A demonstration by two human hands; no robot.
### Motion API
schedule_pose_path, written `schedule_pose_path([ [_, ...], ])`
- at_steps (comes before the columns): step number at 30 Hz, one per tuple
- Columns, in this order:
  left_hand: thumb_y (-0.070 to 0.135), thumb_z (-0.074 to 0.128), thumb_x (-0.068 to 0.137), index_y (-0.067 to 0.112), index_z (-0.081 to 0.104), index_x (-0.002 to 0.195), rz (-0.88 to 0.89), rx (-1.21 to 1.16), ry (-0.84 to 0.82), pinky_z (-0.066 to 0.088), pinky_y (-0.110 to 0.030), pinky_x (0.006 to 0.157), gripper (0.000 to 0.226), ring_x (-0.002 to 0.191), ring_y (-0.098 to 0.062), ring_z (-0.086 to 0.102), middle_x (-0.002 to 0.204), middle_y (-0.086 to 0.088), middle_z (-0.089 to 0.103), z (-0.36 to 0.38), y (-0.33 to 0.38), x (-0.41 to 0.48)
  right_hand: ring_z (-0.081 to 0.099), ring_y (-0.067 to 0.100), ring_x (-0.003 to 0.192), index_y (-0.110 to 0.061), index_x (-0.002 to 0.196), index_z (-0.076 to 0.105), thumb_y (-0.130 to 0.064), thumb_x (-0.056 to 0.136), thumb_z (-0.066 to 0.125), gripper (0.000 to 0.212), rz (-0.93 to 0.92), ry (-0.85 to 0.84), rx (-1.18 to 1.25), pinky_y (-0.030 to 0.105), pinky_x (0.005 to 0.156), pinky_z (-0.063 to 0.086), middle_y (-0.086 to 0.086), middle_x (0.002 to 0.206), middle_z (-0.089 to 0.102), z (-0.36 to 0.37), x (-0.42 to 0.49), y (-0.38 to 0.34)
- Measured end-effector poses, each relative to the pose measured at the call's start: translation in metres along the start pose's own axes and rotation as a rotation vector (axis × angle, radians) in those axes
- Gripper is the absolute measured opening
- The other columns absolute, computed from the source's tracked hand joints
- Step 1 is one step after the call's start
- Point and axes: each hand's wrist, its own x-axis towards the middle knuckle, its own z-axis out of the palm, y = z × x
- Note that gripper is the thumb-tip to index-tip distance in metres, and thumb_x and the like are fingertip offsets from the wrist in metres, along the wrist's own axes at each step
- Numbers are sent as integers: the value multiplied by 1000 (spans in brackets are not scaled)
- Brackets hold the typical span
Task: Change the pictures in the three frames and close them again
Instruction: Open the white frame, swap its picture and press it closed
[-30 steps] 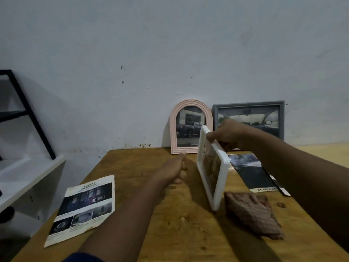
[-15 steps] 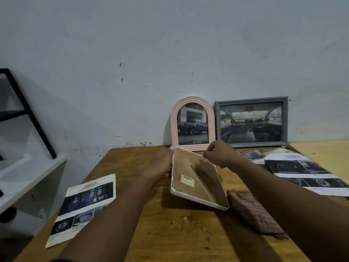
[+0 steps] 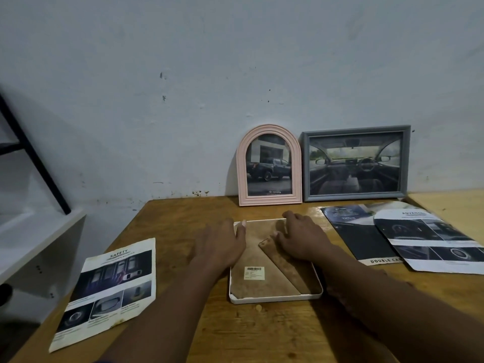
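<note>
A white rectangular frame [image 3: 275, 299] lies face down on the wooden table [image 3: 183, 226], its brown backing board and folded stand showing, with a barcode sticker on it. My left hand [image 3: 222, 242] rests on the frame's far left corner, fingers fairly straight. My right hand [image 3: 301, 237] rests on the backing near the frame's far right edge, beside the top of the stand. A pink arched frame [image 3: 269, 132] with a pickup truck picture and a grey rectangular frame [image 3: 356, 129] with a car interior picture lean against the wall behind.
A printed "SAFETY" sheet [image 3: 110, 286] lies at the table's front left. Two car brochure sheets [image 3: 408, 237] overlap at the right. A white shelf unit [image 3: 34, 231] with a black metal strut stands left of the table. A second, lighter tabletop [image 3: 450, 205] adjoins at the far right.
The white frame went from upright in my right hand, through tilted, to flat and face down on the table. Both hands came down onto its back. The brown cloth is now hidden.
</note>
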Motion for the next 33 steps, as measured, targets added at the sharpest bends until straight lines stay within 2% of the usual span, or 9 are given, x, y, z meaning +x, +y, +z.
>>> schedule_pose_path([
  [3,60,28,104,25,43,150,-2,-100,-13,43,-44,106,59,134,-23,48,149,-3,51,14,2,5,48,28,125,-20,144,35,-57,96,44,61,1,26,-81,45,100,43,9,140,52,8,3,-3],
  [7,59,27,104,25,29,157,12,-185,-16,33,-45,117,63,147,-23,34,161,-2,36,34,3,3,54,27,116,-19,138,40,-54,98,37,53,-34,112,-135,42,94,45,9,130,59,18,4,-6],
  [11,60,24,104,25,26,159,-14,-175,-7,30,-47,119,65,148,-25,33,163,-2,35,38,3,5,54,29,115,-18,132,41,-58,93,43,56,-10,119,-117,45,96,44,12,127,57,17,11,-7],
  [17,64,19,101,20,24,159,-31,-196,-29,39,-47,112,73,140,-29,44,156,-9,44,39,2,3,41,37,126,-21,131,37,-90,68,42,93,146,104,-62,54,105,32,17,137,44,24,28,-14],
  [21,69,18,99,18,26,158,-48,-238,-27,41,-49,109,79,136,-30,48,152,-11,48,39,0,5,42,32,116,-23,120,34,-94,62,46,92,107,219,-22,48,96,33,15,127,48,23,31,-8],
  [25,72,14,96,20,21,160,-45,-307,-30,39,-49,111,83,139,-31,45,155,-10,45,39,-1,2,46,29,111,-24,119,29,-87,64,58,88,79,241,112,45,94,38,11,122,47,22,33,-7],
  [27,80,7,89,22,19,160,-57,-365,-31,38,-51,113,92,140,-32,44,156,-10,44,39,-2,2,49,23,101,-25,117,28,-84,64,63,87,53,304,190,39,84,46,9,116,47,20,33,-8],
  [30,94,-7,73,33,14,160,-82,-456,-25,40,-57,110,108,137,-34,47,156,-7,45,40,-5,8,49,18,86,-27,113,26,-80,65,67,83,44,382,270,31,66,44,3,109,42,12,36,-11],
  [33,88,-1,82,40,3,160,-103,-517,-22,33,-59,115,91,145,-36,38,163,-5,33,38,-1,17,50,17,85,-29,114,26,-80,65,68,83,50,410,290,32,66,48,1,109,40,6,45,-11],
])
